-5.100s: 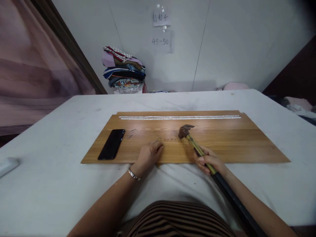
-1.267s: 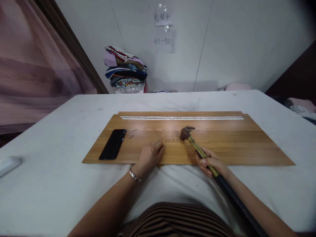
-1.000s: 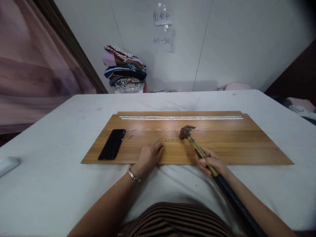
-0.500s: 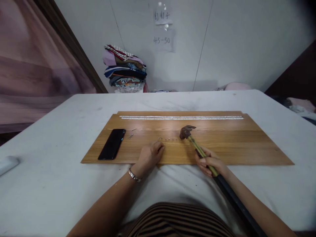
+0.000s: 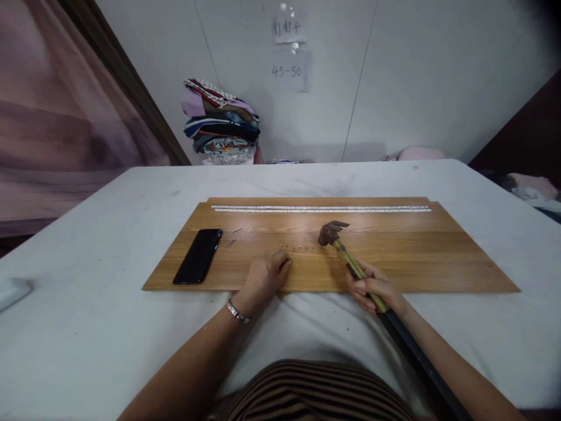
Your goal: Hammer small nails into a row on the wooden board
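Note:
My right hand point(image 5: 372, 287) is wrapped round the yellow-and-black handle of a claw hammer point(image 5: 350, 257). The hammer's rusty head is over the middle of a wooden board point(image 5: 421, 251), its claw pointing right; whether it touches the board I cannot tell. My left hand point(image 5: 268, 272) rests on the board's near part, fingers curled in; anything inside them is hidden. Just beyond its fingertips, a row of small nail heads point(image 5: 300, 247) runs across the board towards the hammer head. Several loose nails point(image 5: 231, 242) lie further left.
A black phone point(image 5: 198, 256) lies on the board's left end. Two white measuring strips point(image 5: 322, 209) run along its far edge. Under the board is a white table point(image 5: 87, 234). Folded fabrics point(image 5: 221, 120) are stacked against the wall, and a white object point(image 5: 14, 292) is at far left.
Both hands and the hammer keep nearly the same place. Only a very slight shift of the view shows.

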A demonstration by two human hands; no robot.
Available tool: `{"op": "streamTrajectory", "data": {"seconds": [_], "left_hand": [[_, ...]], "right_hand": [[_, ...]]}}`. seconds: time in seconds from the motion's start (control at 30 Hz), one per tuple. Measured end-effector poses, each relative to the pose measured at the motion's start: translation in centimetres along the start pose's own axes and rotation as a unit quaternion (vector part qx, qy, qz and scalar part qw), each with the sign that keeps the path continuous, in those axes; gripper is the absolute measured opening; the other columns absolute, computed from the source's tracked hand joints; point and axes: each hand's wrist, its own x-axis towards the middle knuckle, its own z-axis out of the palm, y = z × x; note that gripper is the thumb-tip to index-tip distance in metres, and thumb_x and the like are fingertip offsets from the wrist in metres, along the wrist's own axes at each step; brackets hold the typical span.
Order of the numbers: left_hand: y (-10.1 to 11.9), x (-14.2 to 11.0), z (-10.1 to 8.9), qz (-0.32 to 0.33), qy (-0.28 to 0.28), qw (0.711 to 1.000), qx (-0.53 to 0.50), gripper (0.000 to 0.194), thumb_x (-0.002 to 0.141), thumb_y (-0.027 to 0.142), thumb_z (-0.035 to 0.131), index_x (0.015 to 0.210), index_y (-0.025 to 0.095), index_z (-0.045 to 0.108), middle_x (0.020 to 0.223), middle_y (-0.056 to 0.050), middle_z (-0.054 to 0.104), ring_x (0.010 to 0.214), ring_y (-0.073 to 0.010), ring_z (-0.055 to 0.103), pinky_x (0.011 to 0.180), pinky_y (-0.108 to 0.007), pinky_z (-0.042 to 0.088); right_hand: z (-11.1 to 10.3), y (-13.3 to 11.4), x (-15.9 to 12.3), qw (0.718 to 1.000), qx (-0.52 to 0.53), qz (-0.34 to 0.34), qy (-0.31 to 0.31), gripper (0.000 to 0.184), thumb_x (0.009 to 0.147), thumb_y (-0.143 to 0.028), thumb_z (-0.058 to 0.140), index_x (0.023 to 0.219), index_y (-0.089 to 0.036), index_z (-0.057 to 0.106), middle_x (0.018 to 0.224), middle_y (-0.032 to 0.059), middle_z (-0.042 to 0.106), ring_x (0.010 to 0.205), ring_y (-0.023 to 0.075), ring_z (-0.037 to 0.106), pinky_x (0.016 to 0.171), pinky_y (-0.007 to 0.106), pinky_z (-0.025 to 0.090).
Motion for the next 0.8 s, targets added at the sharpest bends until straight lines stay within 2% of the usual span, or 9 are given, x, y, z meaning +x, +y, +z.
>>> {"op": "streamTrajectory", "data": {"seconds": [0.1, 0.23, 0.37, 0.6, 0.8], "left_hand": [[-0.1, 0.0, 0.0, 0.0, 0.002, 1.0, -0.004, 0.014, 0.089, 0.022, 0.046, 0.079, 0.019, 0.056, 0.079, -0.002, 0.061, 0.075, -0.0139, 0.056, 0.068, -0.024, 0.041], [0.0, 0.0, 0.0, -0.004, 0.001, 1.0, -0.003, 0.015, 0.089, 0.022, 0.045, 0.078, 0.019, 0.055, 0.079, -0.002, 0.061, 0.076, -0.014, 0.057, 0.068, -0.024, 0.041], [0.2, -0.1, 0.0, -0.006, -0.004, 1.0, 0.006, 0.016, 0.089, 0.02, 0.046, 0.076, 0.019, 0.055, 0.077, -0.002, 0.061, 0.074, -0.0138, 0.057, 0.068, -0.024, 0.041], [0.3, -0.2, 0.1, -0.008, -0.004, 1.0, 0.012, 0.016, 0.089, 0.02, 0.046, 0.076, 0.019, 0.056, 0.078, -0.002, 0.062, 0.075, -0.0138, 0.058, 0.067, -0.024, 0.042], [0.3, -0.2, 0.3, -0.013, -0.001, 1.0, 0.023, 0.016, 0.089, 0.021, 0.047, 0.074, 0.019, 0.055, 0.077, -0.001, 0.062, 0.073, -0.0136, 0.057, 0.065, -0.023, 0.041]], "right_hand": [[-0.1, 0.1, 0.1, 1.0, -0.005, 0.005, 0.002, 0.023, 0.068, -0.025, 0.066, 0.084, -0.019, 0.05, 0.049, -0.0097, 0.048, 0.025, 0.0021, 0.03, 0.024, 0.013, 0.029], [-0.1, 0.3, 0.0, 1.0, -0.014, 0.026, 0.005, 0.026, 0.067, -0.026, 0.067, 0.086, -0.019, 0.05, 0.051, -0.0096, 0.048, 0.025, 0.0018, 0.03, 0.024, 0.013, 0.028], [-0.5, 0.5, -0.3, 0.999, -0.025, 0.019, 0.02, 0.027, 0.07, -0.029, 0.067, 0.089, -0.02, 0.051, 0.052, -0.0094, 0.045, 0.027, 0.0014, 0.028, 0.025, 0.012, 0.025], [-1.5, 0.7, -0.5, 0.997, -0.064, 0.053, 0.001, 0.027, 0.072, -0.035, 0.066, 0.088, -0.02, 0.05, 0.056, -0.0074, 0.045, 0.03, 0.0025, 0.031, 0.028, 0.015, 0.03], [-1.5, 0.9, -0.5, 0.997, -0.062, 0.035, 0.004, 0.023, 0.073, -0.033, 0.066, 0.084, -0.019, 0.051, 0.053, -0.0081, 0.043, 0.029, 0.0019, 0.029, 0.028, 0.014, 0.026]]}}
